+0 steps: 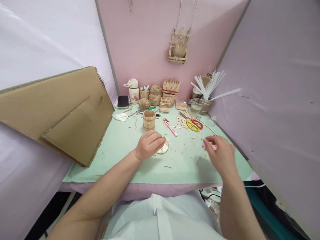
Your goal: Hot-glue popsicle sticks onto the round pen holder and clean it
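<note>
My left hand (pixel 150 145) hovers just above a small round whitish disc (pixel 163 148) and partly covers it. Its fingers are pressed together in a pinch; anything between them is too small to make out. On the right, my right hand (pixel 222 152) is raised over the table with thumb and fingertips drawn close together. A pink object (pixel 213 146) shows behind its fingers, and I cannot tell whether they touch it. Beyond my left hand stands a small wooden-stick barrel (pixel 149 120). A pink pen-like tool (pixel 171 128) lies between the hands, farther back.
Scissors with yellow and red handles (pixel 192 125) lie among loose wooden sticks (pixel 181 122). At the back are a white bottle (pixel 133 90), twine balls (pixel 144 103), stick-built pieces (pixel 170 90) and a clear plastic cup (pixel 196 107). Cardboard (pixel 75 110) leans at left.
</note>
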Demonstrator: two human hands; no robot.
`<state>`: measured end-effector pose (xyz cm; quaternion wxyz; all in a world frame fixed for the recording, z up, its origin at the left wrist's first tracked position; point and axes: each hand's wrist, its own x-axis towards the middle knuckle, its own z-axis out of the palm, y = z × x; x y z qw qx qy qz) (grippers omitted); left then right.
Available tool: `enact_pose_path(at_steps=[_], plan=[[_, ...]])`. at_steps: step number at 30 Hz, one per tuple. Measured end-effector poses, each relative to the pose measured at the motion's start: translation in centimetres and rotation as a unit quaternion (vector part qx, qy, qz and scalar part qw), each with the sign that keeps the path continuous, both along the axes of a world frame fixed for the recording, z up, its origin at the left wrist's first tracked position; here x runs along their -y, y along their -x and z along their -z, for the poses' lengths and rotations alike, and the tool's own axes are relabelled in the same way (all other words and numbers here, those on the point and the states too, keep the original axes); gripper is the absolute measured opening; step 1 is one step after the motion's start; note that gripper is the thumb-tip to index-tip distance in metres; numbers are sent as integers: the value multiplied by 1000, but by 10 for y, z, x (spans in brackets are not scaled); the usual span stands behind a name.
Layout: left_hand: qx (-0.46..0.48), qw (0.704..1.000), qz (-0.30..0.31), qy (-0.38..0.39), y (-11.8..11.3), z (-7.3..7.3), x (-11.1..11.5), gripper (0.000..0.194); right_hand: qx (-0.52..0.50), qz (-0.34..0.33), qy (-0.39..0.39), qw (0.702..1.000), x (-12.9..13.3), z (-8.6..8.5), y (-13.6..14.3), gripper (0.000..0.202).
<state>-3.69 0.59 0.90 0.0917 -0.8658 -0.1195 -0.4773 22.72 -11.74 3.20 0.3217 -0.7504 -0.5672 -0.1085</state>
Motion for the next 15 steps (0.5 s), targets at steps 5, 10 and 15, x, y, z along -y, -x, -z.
enact_pose_path(at_steps=[5, 10, 15], plan=[[37, 998, 11, -51, -4, -2, 1, 11, -17, 142, 218, 966, 19, 7, -68, 41], [32, 998, 10, -60, -6, -3, 2, 13, -10, 151, 303, 941, 17, 21, -81, 55], [39, 996, 13, -79, -7, -7, 7, 12, -11, 117, 304, 945, 8, 36, -78, 53]])
